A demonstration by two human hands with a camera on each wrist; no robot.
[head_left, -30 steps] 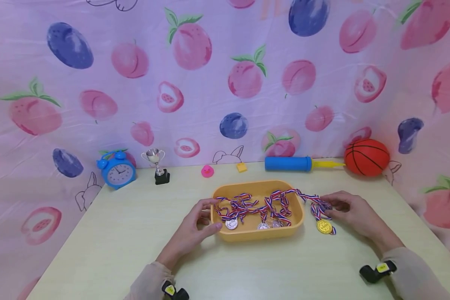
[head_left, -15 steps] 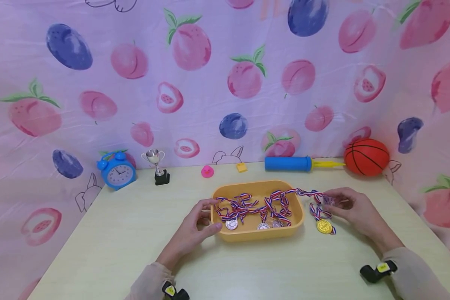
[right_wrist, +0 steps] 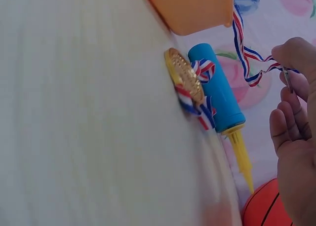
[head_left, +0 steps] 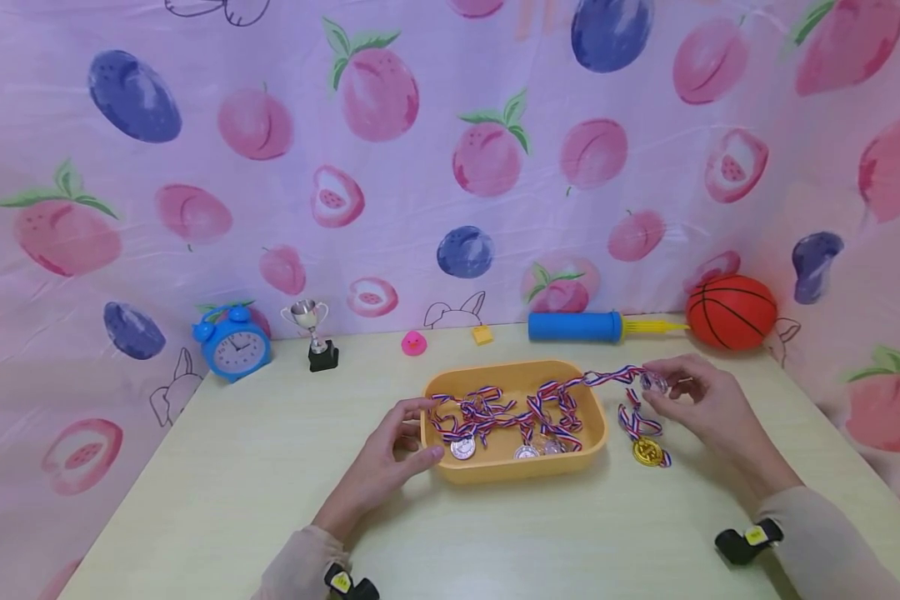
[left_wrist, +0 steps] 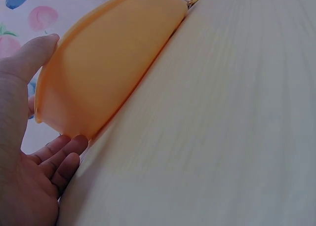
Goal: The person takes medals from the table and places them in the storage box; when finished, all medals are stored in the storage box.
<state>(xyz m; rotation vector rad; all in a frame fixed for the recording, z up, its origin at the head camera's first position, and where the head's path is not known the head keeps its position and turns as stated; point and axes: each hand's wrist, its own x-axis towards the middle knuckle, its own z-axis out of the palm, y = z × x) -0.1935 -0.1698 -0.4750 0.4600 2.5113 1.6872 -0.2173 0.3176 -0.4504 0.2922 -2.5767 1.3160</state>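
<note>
My left hand (head_left: 396,447) holds the left end of a yellow plastic tray (head_left: 521,471), thumb at the near rim and fingers along the end wall. Silver medals (head_left: 462,447) and tangled red, white and blue ribbons lie inside. Between thumb and fingers, my right hand (head_left: 708,407) pinches a silver medal (head_left: 652,382), seen edge-on in the right wrist view. Its striped ribbon (head_left: 617,375) runs over the tray's right rim into the tangle. Just below that hand, a gold medal (head_left: 648,452) with bunched ribbon lies on the table.
Along the back stand a blue alarm clock (head_left: 235,343), a small trophy cup (head_left: 315,333), a pink duck (head_left: 414,343) and a yellow block (head_left: 482,334). A blue hand pump (head_left: 576,327) and a red basketball (head_left: 732,312) sit at the back right of the table (head_left: 270,467).
My right hand has lifted the silver medal up and away from the gold medal's ribbon, and the ribbon between it and the tray is straighter. The left hand and tray stay put.
</note>
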